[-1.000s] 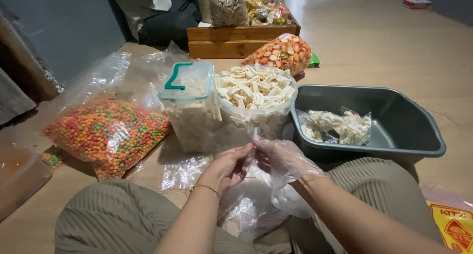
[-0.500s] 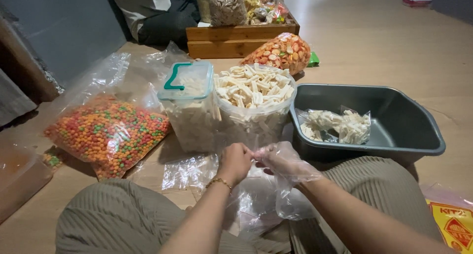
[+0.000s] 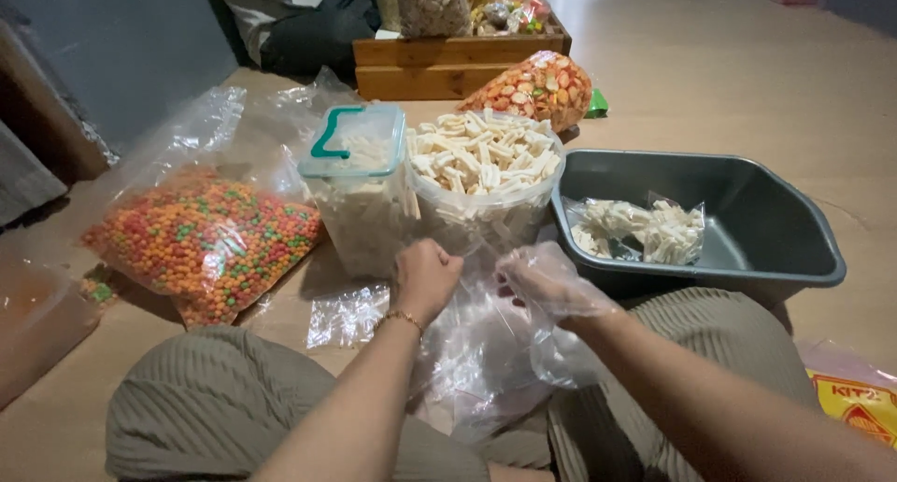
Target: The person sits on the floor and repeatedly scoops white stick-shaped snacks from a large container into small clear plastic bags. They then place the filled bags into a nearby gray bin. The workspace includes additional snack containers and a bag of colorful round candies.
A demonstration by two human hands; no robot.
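Upright, both hands point(image 3: 425, 278) pinch the clear bag point(image 3: 486, 351), mouth upward

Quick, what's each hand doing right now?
Left hand: closed, pinching the clear plastic bag.
Right hand: in a thin plastic glove, closed on the same bag.

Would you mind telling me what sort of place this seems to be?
Probably a home snack-packing spot on the floor: a clear tub of pale stick snacks, a big bag of coloured puffed balls, and a grey tray holding filled packets.
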